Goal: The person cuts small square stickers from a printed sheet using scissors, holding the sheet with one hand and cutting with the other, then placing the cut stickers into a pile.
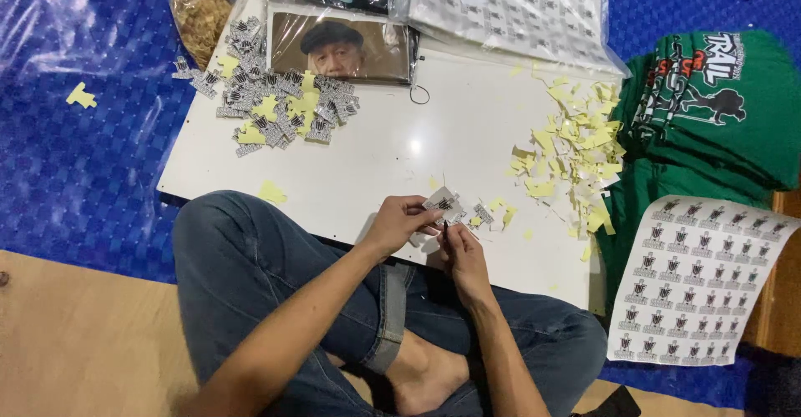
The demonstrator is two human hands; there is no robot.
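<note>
A pile of cut stickers [275, 104] is seen at ten o'clock on the white board [392, 154], so much is judged done. At six o'clock a small cut-out sticker [442, 204], pale with a dark emblem, is pinched by the left hand [399, 221] while its edge is picked at by the right hand [460, 254]. Yellow backing scraps [576, 154] are heaped at two o'clock. An uncut sticker sheet [697, 279] is left at four o'clock.
</note>
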